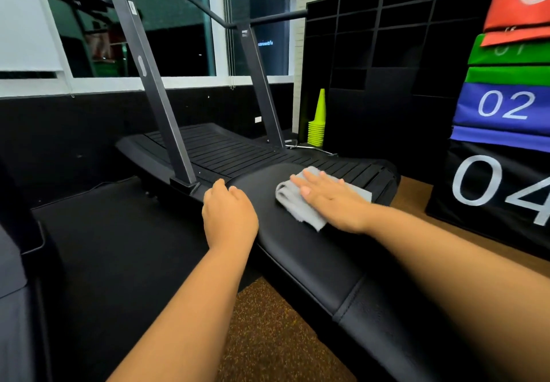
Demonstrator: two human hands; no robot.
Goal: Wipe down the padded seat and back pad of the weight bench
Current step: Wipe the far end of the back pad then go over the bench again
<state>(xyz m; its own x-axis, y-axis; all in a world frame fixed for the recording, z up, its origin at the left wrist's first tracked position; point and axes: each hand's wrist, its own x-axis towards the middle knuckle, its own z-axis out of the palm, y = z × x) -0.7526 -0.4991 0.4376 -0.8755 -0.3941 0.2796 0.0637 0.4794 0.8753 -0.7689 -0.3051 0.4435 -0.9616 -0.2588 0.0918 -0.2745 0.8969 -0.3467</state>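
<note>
Padding on the black weight bench [300, 250] runs from the lower right of the view up toward the middle, with a stitched seam [351, 298] across it dividing the near pad from the longer far pad. A grey cloth [300, 206], folded into several layers, lies on the far pad close to its rounded end. The right hand [330, 200] lies flat on top of the cloth, palm down, fingers straight and slightly spread; it presses the cloth to the pad and is not closed around it. The left hand [229, 212] sits on the left edge of the same pad, just beside the cloth but not touching it. Its fingers curl loosely over the pad's side; how firmly they take hold of that edge cannot be told, and the hand carries nothing. Both forearms are bare.

Behind the bench's far end stands a dark treadmill [226, 149] with a slatted curved deck and two grey uprights. A stack of lime-yellow cones [318, 122] stands on the floor beyond it, next to a black cubby shelf [387, 63]. At the right edge is a pile of soft boxes [503, 108] in red, green, blue and black, the blue one marked 02 and the black one 04. A black mat [119, 250] lies left of the bench, and speckled brown flooring [268, 334] shows beneath it.
</note>
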